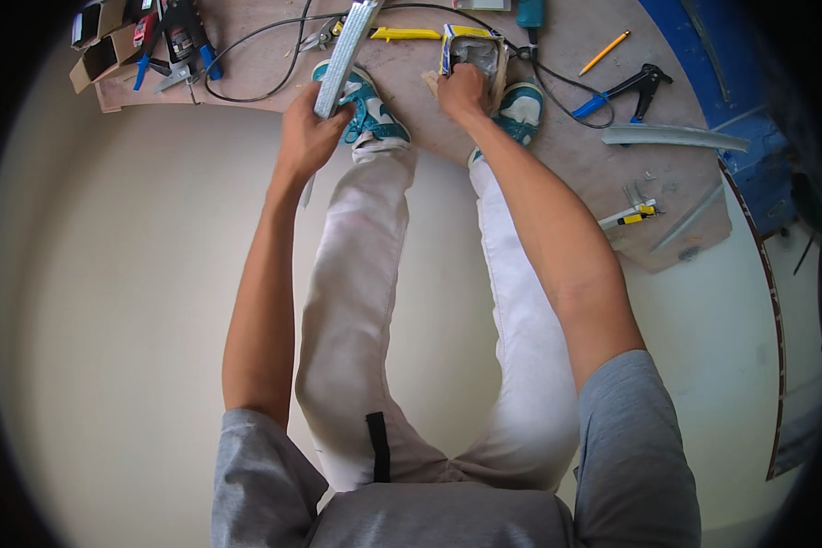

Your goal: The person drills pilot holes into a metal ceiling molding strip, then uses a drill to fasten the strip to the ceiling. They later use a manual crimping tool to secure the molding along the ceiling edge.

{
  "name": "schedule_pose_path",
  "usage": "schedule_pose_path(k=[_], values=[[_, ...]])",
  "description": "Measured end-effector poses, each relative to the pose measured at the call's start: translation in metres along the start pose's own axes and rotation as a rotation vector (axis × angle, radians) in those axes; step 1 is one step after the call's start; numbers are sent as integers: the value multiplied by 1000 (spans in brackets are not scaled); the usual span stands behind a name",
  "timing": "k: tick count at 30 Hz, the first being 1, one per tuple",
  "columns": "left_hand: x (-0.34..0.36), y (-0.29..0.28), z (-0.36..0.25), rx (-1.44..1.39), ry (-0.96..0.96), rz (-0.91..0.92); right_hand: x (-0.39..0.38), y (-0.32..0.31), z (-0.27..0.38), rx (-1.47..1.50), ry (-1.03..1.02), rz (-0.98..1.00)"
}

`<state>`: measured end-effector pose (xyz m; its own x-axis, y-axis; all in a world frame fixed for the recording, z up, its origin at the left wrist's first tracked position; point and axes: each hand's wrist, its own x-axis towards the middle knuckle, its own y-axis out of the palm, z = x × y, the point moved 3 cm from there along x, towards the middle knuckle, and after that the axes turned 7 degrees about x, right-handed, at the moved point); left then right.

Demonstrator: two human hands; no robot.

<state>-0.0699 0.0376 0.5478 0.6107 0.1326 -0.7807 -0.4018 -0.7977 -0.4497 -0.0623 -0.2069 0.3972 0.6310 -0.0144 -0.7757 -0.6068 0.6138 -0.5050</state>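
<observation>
My left hand point(312, 132) is closed around a long light-grey metal strip point(342, 59), which slants up and away past the top edge of the view. Its lower end shows below the hand. At a small open cardboard box point(447, 47) with a yellow and blue rim, my right hand point(466, 91) is bent inward, fingers curled at its near side. Clear plastic point(477, 55) lines the inside of the box. The right fingertips are hidden, so what they pinch does not show. Just beyond the box, to its left, lie yellow-handled snips point(402, 34).
My shoes point(374, 114) rest on the dusty board. A black cable point(247, 95) loops across it. Blue-handled tools point(178, 46) and cardboard boxes point(105, 57) lie far left. To the right are a pencil point(605, 53), a black-and-blue hand tool point(632, 91), a metal strip point(676, 137) and a yellow cutter point(637, 216).
</observation>
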Motion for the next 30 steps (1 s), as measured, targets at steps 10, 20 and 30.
schedule_pose_path(k=[10,20,30], values=[[-45,-33,-5,-72,-73,-34,-82,-95,27,256,189,269],[-111,-40,47,-114,-368,-38,-323,-355,271,1326,-351,902],[-146,-43,40,-154,-396,-33,-363,-362,298,1514,-493,1073]])
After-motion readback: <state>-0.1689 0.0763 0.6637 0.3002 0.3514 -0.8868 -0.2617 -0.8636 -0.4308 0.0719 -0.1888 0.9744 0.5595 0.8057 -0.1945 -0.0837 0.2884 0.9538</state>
